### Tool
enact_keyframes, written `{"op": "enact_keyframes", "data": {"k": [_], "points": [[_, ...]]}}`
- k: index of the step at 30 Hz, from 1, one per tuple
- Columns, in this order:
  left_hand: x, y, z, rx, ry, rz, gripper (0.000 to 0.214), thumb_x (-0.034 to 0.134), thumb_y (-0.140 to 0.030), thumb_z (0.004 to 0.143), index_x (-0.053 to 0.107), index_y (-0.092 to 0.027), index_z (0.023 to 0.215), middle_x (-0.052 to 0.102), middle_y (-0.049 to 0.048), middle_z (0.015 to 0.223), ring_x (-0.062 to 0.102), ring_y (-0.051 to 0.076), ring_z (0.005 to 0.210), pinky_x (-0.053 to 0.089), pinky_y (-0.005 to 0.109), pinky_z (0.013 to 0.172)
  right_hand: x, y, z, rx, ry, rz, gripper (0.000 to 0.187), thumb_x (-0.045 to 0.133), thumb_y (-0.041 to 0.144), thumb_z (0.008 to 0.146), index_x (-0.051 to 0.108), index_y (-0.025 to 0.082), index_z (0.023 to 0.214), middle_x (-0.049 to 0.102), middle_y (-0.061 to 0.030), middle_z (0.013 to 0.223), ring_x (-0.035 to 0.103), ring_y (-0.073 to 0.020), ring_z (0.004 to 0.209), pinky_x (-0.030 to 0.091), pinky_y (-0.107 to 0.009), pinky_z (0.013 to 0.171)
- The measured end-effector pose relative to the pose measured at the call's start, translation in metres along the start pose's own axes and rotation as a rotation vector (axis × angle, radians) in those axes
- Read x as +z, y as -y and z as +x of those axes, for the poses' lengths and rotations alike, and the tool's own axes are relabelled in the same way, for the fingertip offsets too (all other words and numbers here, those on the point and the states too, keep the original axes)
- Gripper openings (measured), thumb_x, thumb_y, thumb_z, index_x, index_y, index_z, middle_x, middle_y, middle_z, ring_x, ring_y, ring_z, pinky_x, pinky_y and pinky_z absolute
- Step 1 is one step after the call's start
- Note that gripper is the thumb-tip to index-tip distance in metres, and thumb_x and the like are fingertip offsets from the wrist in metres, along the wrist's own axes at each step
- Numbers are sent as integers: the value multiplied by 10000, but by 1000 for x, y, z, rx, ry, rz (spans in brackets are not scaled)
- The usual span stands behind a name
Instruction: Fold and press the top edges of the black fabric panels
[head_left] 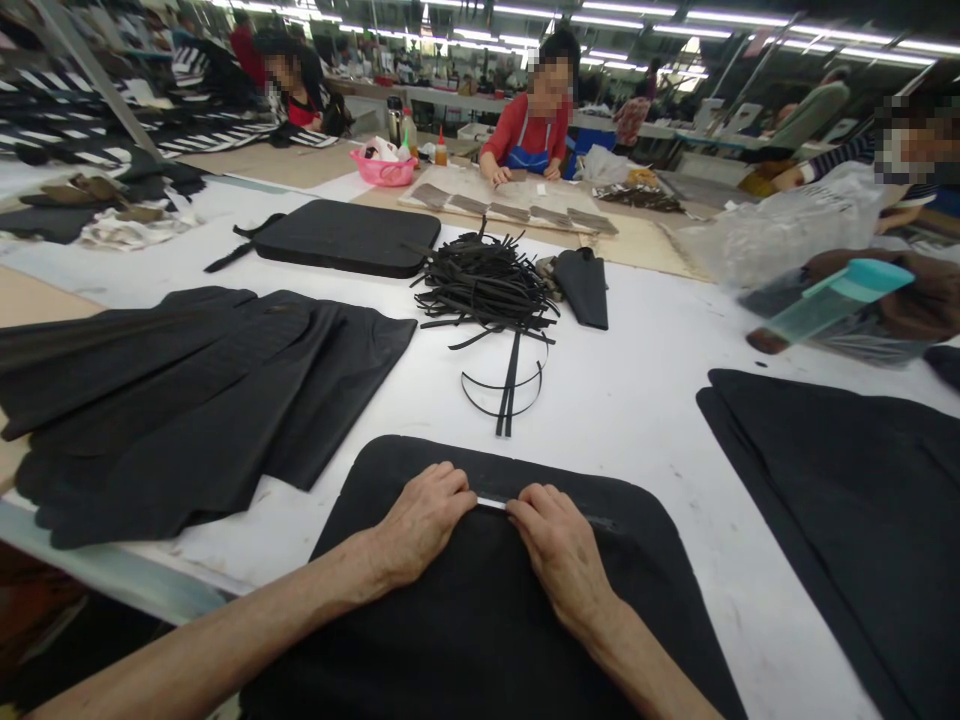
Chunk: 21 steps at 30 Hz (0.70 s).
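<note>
1. My left hand (424, 520): fingers curled narrow, tips down on the left end of a pale strip (491, 502); thumb hidden, so I cannot tell whether it pinches or only presses.
2. My right hand (559, 545): same curl, tips on the strip's right end; same doubt about the grip; hands near each other, not touching.
3. Strip lies flat along the far part of a black rounded panel (480, 620); panel on the white table (637, 400), at 6 o'clock, just before me.
4. From my hands: pile of black straps (484, 285) at 12 o'clock; stack of black cut pieces (187, 400) at 10 o'clock; black cloth (847, 480) at 3 o'clock; teal-capped container (840, 300) at 2 o'clock.
5. Far at 12 o'clock: a person in a red top (525, 125), seated.
</note>
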<state>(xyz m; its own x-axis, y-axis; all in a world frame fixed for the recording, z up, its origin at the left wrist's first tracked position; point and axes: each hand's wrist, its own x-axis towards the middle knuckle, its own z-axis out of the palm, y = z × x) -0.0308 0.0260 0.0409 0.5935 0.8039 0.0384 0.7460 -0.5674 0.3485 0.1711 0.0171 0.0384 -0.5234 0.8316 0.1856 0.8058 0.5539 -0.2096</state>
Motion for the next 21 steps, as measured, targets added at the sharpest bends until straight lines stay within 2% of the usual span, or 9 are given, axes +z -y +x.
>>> {"op": "enact_keyframes", "data": {"k": [8,11,16,21], "points": [[1,9,-6,239,-15,121,161,398,-93,879,547,-146,907,528,48,878,441,171,796,402,294,719,-3,-4,-9,-137,17,-37,185,469,112,870,598,167,990,558,-52,829,485,-194,773,400,-320,677],[1,7,-7,307,21,211,198,389,-66,863,533,-124,985,529,66,886,448,185,792,402,312,726,-3,-4,-10,-203,44,-99,238,476,88,854,569,134,1069,565,-77,865,488,-205,788,407,-332,691],[-5,-5,-4,297,97,332,300,455,-108,829,471,-131,1127,537,71,915,467,220,827,398,346,724,-1,2,-6,-251,104,-162,270,501,92,839,546,129,1102,568,-85,919,488,-216,801,419,-352,708],[-10,-5,-5,318,133,337,338,407,-81,837,444,-140,1168,556,82,963,479,216,849,403,348,744,-3,1,-7,-302,92,-177,242,467,80,845,557,121,1066,575,-80,907,486,-210,781,432,-344,691]]}}
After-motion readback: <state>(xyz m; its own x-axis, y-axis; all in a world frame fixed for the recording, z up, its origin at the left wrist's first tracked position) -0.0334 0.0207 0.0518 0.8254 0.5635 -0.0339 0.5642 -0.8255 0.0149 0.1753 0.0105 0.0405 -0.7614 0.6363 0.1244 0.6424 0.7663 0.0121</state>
